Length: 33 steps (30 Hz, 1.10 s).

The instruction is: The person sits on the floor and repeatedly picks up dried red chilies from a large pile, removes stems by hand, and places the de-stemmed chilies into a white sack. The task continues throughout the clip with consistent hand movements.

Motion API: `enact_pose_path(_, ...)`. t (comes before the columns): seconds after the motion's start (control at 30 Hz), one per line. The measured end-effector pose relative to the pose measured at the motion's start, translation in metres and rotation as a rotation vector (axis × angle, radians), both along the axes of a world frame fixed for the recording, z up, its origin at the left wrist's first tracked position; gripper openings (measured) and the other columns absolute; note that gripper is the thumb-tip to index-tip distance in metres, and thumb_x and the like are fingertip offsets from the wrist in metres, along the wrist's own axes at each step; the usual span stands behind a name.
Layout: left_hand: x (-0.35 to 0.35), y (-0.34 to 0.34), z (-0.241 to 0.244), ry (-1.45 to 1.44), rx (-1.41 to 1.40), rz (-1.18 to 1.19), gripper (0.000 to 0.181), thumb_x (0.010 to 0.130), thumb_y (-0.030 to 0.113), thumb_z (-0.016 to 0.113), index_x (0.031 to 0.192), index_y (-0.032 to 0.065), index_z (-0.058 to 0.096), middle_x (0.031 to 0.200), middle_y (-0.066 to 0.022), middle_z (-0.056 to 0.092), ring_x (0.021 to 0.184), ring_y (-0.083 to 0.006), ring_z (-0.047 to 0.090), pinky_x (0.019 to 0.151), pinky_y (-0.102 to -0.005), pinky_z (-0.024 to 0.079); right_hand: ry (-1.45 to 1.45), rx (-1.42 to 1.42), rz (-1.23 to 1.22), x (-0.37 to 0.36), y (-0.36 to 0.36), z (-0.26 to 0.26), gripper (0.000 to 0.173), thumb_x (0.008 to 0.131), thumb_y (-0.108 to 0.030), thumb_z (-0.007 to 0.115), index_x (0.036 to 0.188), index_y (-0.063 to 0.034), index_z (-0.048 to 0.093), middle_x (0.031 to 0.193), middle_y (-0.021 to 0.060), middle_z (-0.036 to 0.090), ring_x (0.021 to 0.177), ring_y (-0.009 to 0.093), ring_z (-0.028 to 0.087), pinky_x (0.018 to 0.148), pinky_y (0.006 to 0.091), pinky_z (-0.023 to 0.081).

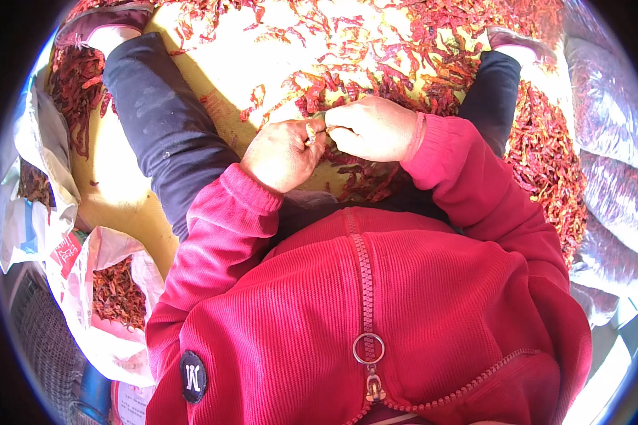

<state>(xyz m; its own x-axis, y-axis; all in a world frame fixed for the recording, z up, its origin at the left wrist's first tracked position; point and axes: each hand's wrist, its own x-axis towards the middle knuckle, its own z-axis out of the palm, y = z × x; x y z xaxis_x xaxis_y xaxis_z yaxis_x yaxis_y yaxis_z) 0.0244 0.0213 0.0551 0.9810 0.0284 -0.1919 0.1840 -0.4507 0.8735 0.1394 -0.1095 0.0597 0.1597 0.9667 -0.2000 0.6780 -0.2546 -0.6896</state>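
My left hand (286,154), with a ring on one finger, meets my right hand (373,130) in front of my lap. The fingertips of both hands pinch together around a small dried chili pepper (320,115). Only a greenish bit of it shows, and the fingers hide the rest. Just beyond the hands, loose dried red chili peppers (315,95) lie scattered on a yellow sheet (234,79) between my outstretched legs. More dried chilies (364,180) lie in shadow below my right hand.
A deep heap of dried chilies (545,164) lies beside my right leg, against clear plastic bags (611,106) filled with dark red contents. On the left stands an open white woven sack (80,319) holding chili pieces (118,292). Another chili pile (80,101) borders my left leg (165,117).
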Motion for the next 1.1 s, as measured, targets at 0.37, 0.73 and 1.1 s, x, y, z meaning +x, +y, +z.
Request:
enact_pose_path(0.37,-0.010,-0.016,-0.027,0.250,-0.711,0.333,0.014,0.076,0.007,0.044,0.078,-0.0012,0.056,0.061,0.0008,0.051,0.054,-0.0054,0.043,0.049,-0.0193,0.034,-0.019,0.168,-0.132,-0.020,-0.009,0.011,0.012,0.073,-0.014,0.044,0.069,-0.0044,0.049,0.063,0.0137,0.052,0.063,0.030,0.053,0.055,0.0394,0.043)
enact_pose_path(0.73,-0.024,-0.018,-0.037,0.571,-1.009,0.367,0.017,0.075,0.013,0.045,0.082,0.0021,0.056,0.061,-0.0021,0.053,0.049,-0.0103,0.048,0.040,-0.0214,0.035,-0.233,0.309,-0.057,0.035,-0.013,0.050,0.021,0.074,-0.007,0.051,0.094,-0.0014,0.052,0.083,0.0111,0.055,0.073,0.023,0.055,0.062,0.0290,0.045)
enact_pose_path(1.1,-0.028,0.001,-0.024,0.459,-1.387,0.320,0.018,0.072,0.016,0.041,0.081,0.0030,0.049,0.057,-0.0043,0.043,0.042,-0.0113,0.038,0.037,-0.0207,0.028,-0.145,-0.397,-0.153,0.023,-0.096,-0.026,0.022,0.074,-0.021,0.043,0.079,-0.0018,0.052,0.081,0.0175,0.056,0.077,0.032,0.053,0.069,0.0405,0.041)
